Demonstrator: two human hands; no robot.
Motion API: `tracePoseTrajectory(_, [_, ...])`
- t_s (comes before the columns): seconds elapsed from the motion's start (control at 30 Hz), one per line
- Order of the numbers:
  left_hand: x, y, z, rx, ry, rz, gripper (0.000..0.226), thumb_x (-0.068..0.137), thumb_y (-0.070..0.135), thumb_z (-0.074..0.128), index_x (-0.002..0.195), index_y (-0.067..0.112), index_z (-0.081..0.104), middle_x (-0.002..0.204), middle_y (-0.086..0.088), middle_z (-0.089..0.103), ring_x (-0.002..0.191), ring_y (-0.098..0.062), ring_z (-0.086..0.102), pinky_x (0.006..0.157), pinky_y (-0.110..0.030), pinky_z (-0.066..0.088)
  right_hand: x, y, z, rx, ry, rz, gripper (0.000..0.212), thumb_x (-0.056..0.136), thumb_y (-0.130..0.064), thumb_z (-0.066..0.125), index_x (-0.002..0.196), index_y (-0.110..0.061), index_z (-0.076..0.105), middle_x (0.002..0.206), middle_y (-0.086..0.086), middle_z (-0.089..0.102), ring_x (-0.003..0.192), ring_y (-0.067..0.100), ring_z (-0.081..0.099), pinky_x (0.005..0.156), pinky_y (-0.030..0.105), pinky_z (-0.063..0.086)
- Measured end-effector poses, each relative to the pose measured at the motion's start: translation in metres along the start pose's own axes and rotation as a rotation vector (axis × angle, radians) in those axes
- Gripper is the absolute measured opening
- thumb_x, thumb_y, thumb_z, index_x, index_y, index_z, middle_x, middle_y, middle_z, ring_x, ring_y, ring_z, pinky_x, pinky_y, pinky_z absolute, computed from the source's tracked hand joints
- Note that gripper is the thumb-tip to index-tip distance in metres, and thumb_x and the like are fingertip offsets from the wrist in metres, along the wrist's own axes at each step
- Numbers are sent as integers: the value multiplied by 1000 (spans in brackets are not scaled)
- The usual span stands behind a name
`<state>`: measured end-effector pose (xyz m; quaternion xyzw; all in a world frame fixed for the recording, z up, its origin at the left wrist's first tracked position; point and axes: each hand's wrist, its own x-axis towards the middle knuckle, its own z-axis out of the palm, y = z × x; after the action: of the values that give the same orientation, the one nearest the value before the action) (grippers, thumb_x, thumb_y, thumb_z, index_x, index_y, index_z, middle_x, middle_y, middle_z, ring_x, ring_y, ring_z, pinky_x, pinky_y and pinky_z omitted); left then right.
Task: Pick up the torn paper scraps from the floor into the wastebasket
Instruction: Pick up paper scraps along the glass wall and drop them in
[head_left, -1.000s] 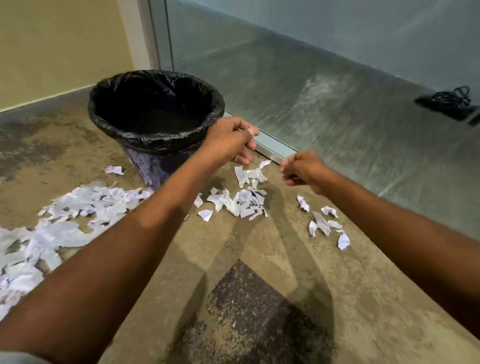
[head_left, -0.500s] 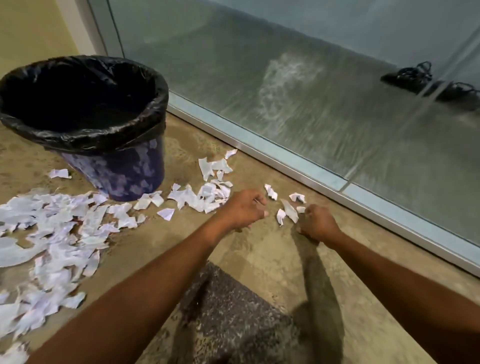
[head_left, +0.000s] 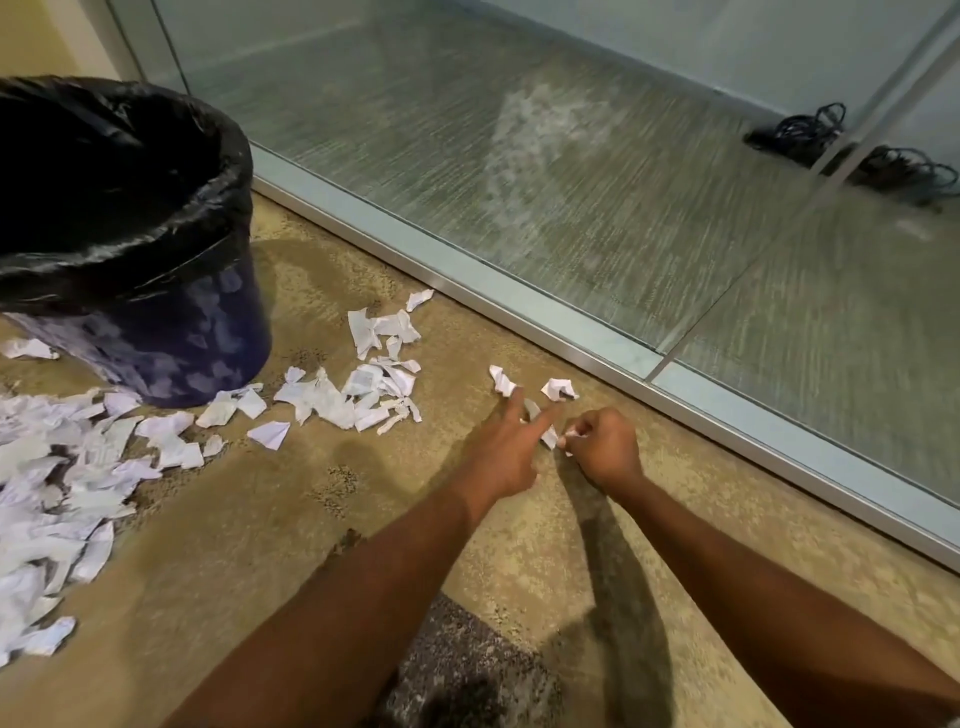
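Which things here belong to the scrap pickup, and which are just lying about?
Job:
- scraps on the floor
- wastebasket
- right hand, pinching a scrap
- left hand, fingers straight beside loose scraps

Lying about:
- cables behind the glass
- metal rail under the glass

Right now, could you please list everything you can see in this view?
Dark blue round wastebasket with black bag liner: one, upper left.
Torn white paper scraps: many; big pile left, more beside the basket, few by the hands.
Tan floor: one, underneath.
Glass partition with metal frame: one, right.
Black cables: two bundles, behind glass.
Left hand: fingers straight, at the scraps.
Right hand: pinches a small scrap.
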<state>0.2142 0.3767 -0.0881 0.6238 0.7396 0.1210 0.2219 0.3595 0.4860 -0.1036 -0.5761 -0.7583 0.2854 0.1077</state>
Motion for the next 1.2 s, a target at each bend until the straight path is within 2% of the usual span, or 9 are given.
tracePoseTrajectory(0.07, [4,4,7,124,5,23,89,95,26,73,163,45,19,175,-8,9,146,-38,37,107,-46,47,1,2,1,36,6,4,26,82,-11,87,64,-21,72,66,-5,70,61,7,64,51,22,39])
tracePoseTrajectory(0.2, [15,1,16,192,107,11,44,101,23,66,144,24,58,151,-3,53,134,-28,48,107,-39,47,6,3,0,123,43,61,20,83,-12,86,70,-18,73,74,-4,75,72,17,74,63,35,59])
tracePoseTrajectory(0.33, [19,-6,21,107,212,-77,20,94,6,70,110,17,76,108,-4,73,97,-23,68,85,-35,59,20,-10,-1,201,154,76,18,90,-11,78,75,-19,71,76,0,74,78,24,74,64,37,57])
tracePoseTrajectory(0.43, [16,-14,22,-48,253,-112,11,97,13,69,105,16,77,105,-4,73,92,-24,69,81,-38,58,35,-24,0,236,182,30,7,92,-20,76,87,-22,71,87,0,73,85,26,72,56,28,45])
tracePoseTrajectory(0.57, [8,-20,19,-237,374,-116,21,100,15,63,121,20,64,110,-5,69,96,-25,66,79,-38,55,41,-25,12,-33,31,-85,44,87,-53,80,121,-27,67,118,2,55,112,20,50,85,34,46])
tracePoseTrajectory(0.7, [18,-26,13,-211,388,-127,59,101,14,65,151,31,38,115,-10,67,102,-28,66,84,-45,59,38,-20,25,-80,114,-181,22,95,-31,75,114,-22,73,117,9,62,109,31,60,85,39,52])
tracePoseTrajectory(0.83, [45,-27,3,-169,364,-177,76,99,23,72,157,29,25,116,-15,67,104,-30,67,84,-45,60,38,-20,24,-47,176,-200,11,97,-13,72,104,-15,79,114,5,70,89,16,61,74,26,42])
tracePoseTrajectory(1.0, [65,-32,4,-74,275,-254,39,98,25,73,132,21,54,117,-13,68,104,-29,68,80,-40,59,39,-19,25,-58,195,-198,10,95,-9,73,99,-15,80,109,3,71,87,15,65,73,27,49])
tracePoseTrajectory(1.2, [59,-35,10,-169,337,-302,35,97,14,73,126,14,53,113,-11,69,100,-28,69,84,-41,60,32,-30,23,-145,187,-230,14,99,-7,68,101,-12,81,108,5,74,86,18,66,71,28,50])
